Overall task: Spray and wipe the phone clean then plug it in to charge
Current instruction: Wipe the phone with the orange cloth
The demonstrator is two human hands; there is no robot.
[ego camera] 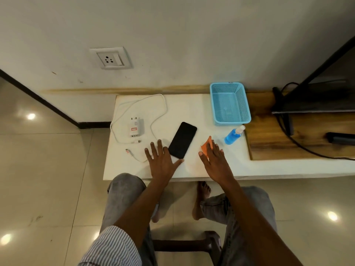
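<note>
A black phone [182,139] lies screen up and slanted on the white tabletop [192,108]. My left hand [161,160] lies flat with spread fingers just left of the phone's near end, its thumb by the phone's near corner. My right hand [214,158] rests flat on an orange cloth [207,145], which shows only past the fingers. A small spray bottle [233,135] of blue liquid lies on its side right of the cloth. A white charger plug [136,126] and its white cable [140,104] lie at the table's left.
A blue mesh basket [242,104] stands at the back right of the white top. A wall socket [110,58] is set in the wall above the table's left. A wooden surface [269,131] with black cables and a dark stand adjoins on the right.
</note>
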